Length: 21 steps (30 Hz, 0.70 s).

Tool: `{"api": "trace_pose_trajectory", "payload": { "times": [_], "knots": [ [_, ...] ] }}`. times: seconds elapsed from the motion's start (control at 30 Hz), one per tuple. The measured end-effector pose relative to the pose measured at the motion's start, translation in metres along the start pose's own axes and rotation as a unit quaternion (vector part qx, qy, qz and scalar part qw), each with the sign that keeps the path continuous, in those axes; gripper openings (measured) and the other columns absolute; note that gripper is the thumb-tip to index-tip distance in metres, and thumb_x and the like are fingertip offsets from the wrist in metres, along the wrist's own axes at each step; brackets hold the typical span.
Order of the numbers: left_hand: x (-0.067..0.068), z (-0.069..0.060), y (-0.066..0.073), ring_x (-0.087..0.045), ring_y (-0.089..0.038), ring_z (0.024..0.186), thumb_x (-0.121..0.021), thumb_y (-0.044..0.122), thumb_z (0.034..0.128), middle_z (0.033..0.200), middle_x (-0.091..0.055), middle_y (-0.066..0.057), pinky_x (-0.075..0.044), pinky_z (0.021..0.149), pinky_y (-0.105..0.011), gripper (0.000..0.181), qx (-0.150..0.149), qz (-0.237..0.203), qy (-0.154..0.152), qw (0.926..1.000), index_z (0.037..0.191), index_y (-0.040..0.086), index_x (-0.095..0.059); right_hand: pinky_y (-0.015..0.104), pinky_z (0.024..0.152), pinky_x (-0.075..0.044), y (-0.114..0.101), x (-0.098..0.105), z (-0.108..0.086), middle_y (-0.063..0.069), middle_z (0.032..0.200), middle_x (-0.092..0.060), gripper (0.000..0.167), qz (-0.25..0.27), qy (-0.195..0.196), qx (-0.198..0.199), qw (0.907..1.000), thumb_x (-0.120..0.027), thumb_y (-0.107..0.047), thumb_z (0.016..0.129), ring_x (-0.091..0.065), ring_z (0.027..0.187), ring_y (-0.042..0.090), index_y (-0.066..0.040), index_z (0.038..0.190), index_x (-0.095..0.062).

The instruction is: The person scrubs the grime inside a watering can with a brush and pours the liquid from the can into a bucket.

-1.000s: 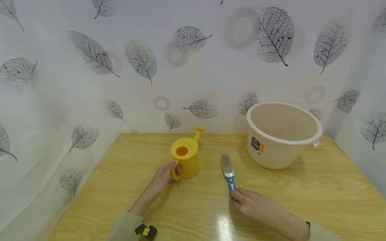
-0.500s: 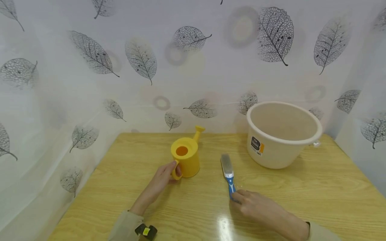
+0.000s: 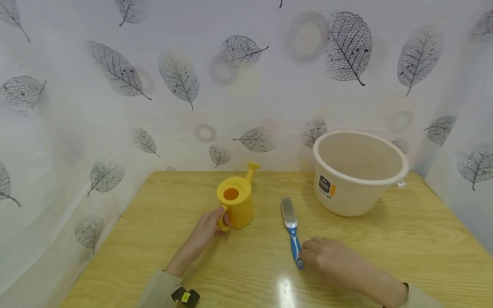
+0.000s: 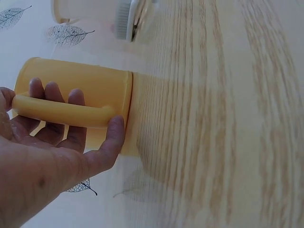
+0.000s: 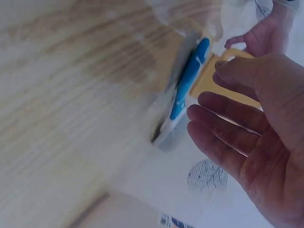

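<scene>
A yellow toy-like watering can (image 3: 242, 210) stands upright on the table, its spout pointing away. My left hand (image 3: 206, 224) has its fingers curled round the can's handle (image 4: 61, 111), which the left wrist view shows close up. To the right lies a brush (image 3: 293, 244) with a blue and white handle and a pale head, bristles facing up. My right hand (image 3: 331, 260) is beside the handle's lower end. In the right wrist view, its fingers (image 5: 216, 137) are loosely bent and apart from the brush (image 5: 190, 76), with nothing in them.
A large cream bucket (image 3: 348, 194) with a label stands at the back right of the wood-grain table (image 3: 185, 188). A white curtain (image 3: 239, 98) with a leaf print hangs behind and at both sides.
My right hand has let go of the brush handle and drawn slightly to the right. The brush stays lying on the table. My left hand keeps its hold on the watering can.
</scene>
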<state>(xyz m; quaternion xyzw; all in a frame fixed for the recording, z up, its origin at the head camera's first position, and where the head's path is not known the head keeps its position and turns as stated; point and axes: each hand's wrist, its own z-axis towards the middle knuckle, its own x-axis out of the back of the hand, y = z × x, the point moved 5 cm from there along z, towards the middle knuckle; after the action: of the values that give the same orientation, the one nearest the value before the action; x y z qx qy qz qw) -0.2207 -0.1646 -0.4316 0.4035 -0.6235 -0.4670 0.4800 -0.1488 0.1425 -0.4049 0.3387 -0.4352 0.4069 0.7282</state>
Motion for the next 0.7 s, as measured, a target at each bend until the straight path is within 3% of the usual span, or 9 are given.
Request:
{"api": "trace_pose_trajectory", "payload": {
  "times": [0.07, 0.17, 0.23, 0.33, 0.43, 0.53, 0.7],
  "knots": [
    [0.000, 0.000, -0.001, -0.058, -0.021, 0.105, -0.030, 0.044, 0.1123, 0.104, -0.057, -0.008, -0.057, 0.093, -0.045, 0.049, 0.001, -0.002, 0.001, 1.0000, 0.097, 0.005, -0.055, 0.028, 0.074, -0.059, 0.005, 0.005, -0.001, -0.001, 0.097, -0.072, 0.027, -0.006, 0.022, -0.008, 0.9997, -0.084, -0.011, 0.075, -0.070, 0.083, 0.014, -0.015, 0.099, -0.074],
    [-0.001, 0.000, 0.000, -0.057, -0.021, 0.105, -0.029, 0.043, 0.1125, 0.103, -0.057, -0.008, -0.057, 0.093, -0.045, 0.048, 0.002, -0.002, 0.001, 1.0000, 0.096, 0.005, -0.054, 0.025, 0.070, -0.058, 0.016, 0.019, -0.002, -0.002, 0.095, -0.070, 0.007, -0.007, 0.057, -0.017, 0.9982, -0.070, -0.019, 0.096, -0.069, 0.079, 0.013, -0.014, 0.100, -0.074],
    [-0.001, 0.000, 0.000, -0.057, -0.022, 0.105, -0.027, 0.043, 0.1127, 0.103, -0.056, -0.008, -0.057, 0.092, -0.045, 0.048, 0.002, 0.000, -0.002, 1.0000, 0.096, 0.006, -0.053, 0.022, 0.068, -0.057, 0.023, 0.031, -0.003, -0.003, 0.093, -0.070, 0.027, -0.013, 0.089, -0.020, 0.9957, -0.053, -0.027, 0.108, -0.068, 0.076, 0.011, -0.012, 0.100, -0.075],
    [-0.002, 0.001, 0.000, -0.057, -0.023, 0.104, -0.026, 0.042, 0.1128, 0.103, -0.056, -0.009, -0.058, 0.091, -0.045, 0.048, 0.001, -0.001, -0.002, 1.0000, 0.094, 0.005, -0.052, 0.021, 0.065, -0.055, 0.037, 0.051, -0.005, -0.002, 0.090, -0.071, 0.052, -0.013, 0.151, -0.023, 0.9882, -0.033, -0.034, 0.112, -0.068, 0.073, 0.011, -0.011, 0.096, -0.076],
    [-0.002, 0.002, -0.001, -0.057, -0.023, 0.103, -0.026, 0.041, 0.1128, 0.102, -0.056, -0.009, -0.058, 0.090, -0.044, 0.048, 0.003, -0.005, 0.001, 1.0000, 0.093, 0.006, -0.052, 0.024, 0.064, -0.056, 0.052, 0.073, -0.008, -0.001, 0.087, -0.073, 0.050, -0.022, 0.209, -0.027, 0.9772, -0.039, -0.035, 0.111, -0.069, 0.071, 0.015, -0.009, 0.092, -0.078],
    [-0.002, 0.003, -0.002, -0.057, -0.023, 0.103, -0.026, 0.039, 0.1129, 0.101, -0.056, -0.009, -0.058, 0.090, -0.044, 0.047, 0.003, -0.008, 0.003, 1.0000, 0.092, 0.006, -0.052, 0.026, 0.062, -0.057, 0.067, 0.096, -0.013, 0.000, 0.086, -0.074, 0.051, -0.052, 0.244, -0.047, 0.9671, -0.042, -0.038, 0.110, -0.070, 0.070, 0.017, -0.008, 0.089, -0.078],
    [-0.003, 0.004, -0.003, -0.058, -0.023, 0.102, -0.026, 0.041, 0.1129, 0.100, -0.055, -0.010, -0.059, 0.090, -0.044, 0.048, -0.006, -0.006, 0.006, 0.9999, 0.091, 0.006, -0.051, 0.019, 0.054, -0.050, 0.094, 0.129, -0.029, 0.006, 0.083, -0.076, 0.055, -0.085, 0.280, -0.126, 0.9479, -0.046, -0.044, 0.108, -0.065, 0.065, 0.012, -0.003, 0.092, -0.078]
  ]
}}
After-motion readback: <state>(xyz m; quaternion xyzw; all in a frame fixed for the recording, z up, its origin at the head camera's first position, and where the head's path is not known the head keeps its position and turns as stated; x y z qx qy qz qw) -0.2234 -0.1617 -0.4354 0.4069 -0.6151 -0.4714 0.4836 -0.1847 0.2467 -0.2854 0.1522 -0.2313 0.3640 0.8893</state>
